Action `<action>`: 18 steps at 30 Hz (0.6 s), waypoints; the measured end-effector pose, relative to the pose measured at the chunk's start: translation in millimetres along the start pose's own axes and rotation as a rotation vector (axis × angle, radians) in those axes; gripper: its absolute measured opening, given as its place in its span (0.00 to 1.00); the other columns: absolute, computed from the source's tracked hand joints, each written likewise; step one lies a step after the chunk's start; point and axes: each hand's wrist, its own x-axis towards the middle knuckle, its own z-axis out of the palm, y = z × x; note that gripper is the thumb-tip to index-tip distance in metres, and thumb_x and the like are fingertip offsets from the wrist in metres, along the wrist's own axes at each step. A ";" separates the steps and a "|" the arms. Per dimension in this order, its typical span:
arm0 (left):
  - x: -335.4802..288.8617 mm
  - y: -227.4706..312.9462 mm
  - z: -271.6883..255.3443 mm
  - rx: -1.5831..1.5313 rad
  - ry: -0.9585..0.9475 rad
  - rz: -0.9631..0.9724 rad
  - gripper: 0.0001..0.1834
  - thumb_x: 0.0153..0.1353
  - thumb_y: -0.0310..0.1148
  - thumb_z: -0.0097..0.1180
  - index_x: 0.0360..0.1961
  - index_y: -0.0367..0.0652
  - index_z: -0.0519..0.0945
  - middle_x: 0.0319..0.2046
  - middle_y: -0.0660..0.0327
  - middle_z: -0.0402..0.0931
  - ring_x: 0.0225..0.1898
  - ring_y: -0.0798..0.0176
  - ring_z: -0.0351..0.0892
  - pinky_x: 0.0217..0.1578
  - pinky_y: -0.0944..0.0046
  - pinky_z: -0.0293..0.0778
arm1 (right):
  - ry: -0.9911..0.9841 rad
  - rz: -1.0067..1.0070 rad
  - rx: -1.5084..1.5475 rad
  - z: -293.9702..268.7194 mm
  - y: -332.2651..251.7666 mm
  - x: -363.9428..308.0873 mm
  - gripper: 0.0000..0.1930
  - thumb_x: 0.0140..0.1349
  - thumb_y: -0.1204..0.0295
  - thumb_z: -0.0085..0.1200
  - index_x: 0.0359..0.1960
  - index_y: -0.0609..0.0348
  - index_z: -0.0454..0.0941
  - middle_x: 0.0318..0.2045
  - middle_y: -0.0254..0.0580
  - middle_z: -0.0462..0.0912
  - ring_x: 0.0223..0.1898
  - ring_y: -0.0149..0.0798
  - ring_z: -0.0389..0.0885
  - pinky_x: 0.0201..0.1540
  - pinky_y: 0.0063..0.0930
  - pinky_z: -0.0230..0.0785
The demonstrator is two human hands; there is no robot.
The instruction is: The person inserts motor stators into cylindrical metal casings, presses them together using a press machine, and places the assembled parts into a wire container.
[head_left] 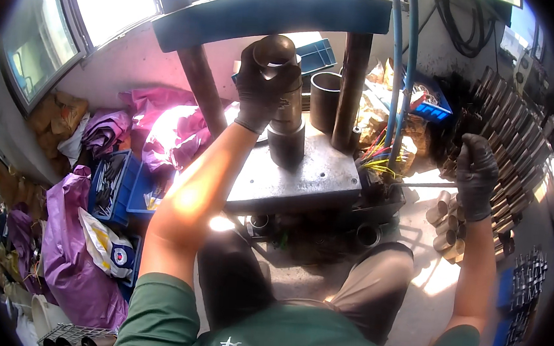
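My left hand [263, 84], in a dark glove, is wrapped round a metal tube [276, 48] with its open end up. Below it a metal cylinder [288, 112] stands upright in a wider dark collar [286, 146]. The collar rests on the steel bed [269, 190] of a press, between two round columns. Out to the right, my gloved right hand [477, 172] is closed at the end of a thin metal rod [427, 184]. Its fingers partly hide the grip. Behind the collar stands a wide dark tube [325, 102].
The press's blue crossbeam [273, 20] spans overhead. Stacked metal tubes [513, 149] line the right side, with shorter tubes [445, 232] on the floor. Blue hoses [402, 72] hang beside the right column. At left are blue bins [113, 186] and purple sacks [75, 255].
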 end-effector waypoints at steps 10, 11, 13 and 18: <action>59.5 -78.7 4.7 0.695 -0.191 0.384 0.18 0.67 0.35 0.66 0.51 0.42 0.72 0.40 0.60 0.79 0.45 0.61 0.81 0.44 0.58 0.80 | -0.198 0.201 -0.011 48.1 25.1 53.7 0.18 0.71 0.58 0.62 0.52 0.59 0.83 0.46 0.52 0.87 0.48 0.51 0.88 0.54 0.41 0.79; 57.1 -80.2 6.8 0.526 -0.193 0.284 0.19 0.67 0.38 0.66 0.51 0.42 0.72 0.40 0.59 0.80 0.45 0.59 0.81 0.43 0.58 0.81 | -0.195 0.207 -0.007 47.9 27.1 50.5 0.22 0.71 0.55 0.61 0.57 0.58 0.83 0.50 0.51 0.87 0.51 0.50 0.88 0.57 0.41 0.79; 52.0 -83.7 10.5 0.278 -0.164 -0.074 0.26 0.63 0.45 0.69 0.52 0.40 0.72 0.43 0.55 0.82 0.47 0.55 0.83 0.44 0.56 0.81 | -0.283 0.215 -0.054 34.0 24.4 39.2 0.26 0.71 0.57 0.62 0.65 0.58 0.79 0.56 0.53 0.85 0.56 0.49 0.87 0.60 0.39 0.78; 48.2 -94.6 -7.2 0.288 -0.155 -0.328 0.42 0.53 0.59 0.74 0.55 0.38 0.72 0.49 0.45 0.84 0.51 0.46 0.86 0.49 0.51 0.82 | -0.651 0.198 0.045 -28.2 -22.4 -33.3 0.23 0.64 0.74 0.56 0.63 0.60 0.78 0.54 0.57 0.85 0.53 0.54 0.86 0.58 0.44 0.79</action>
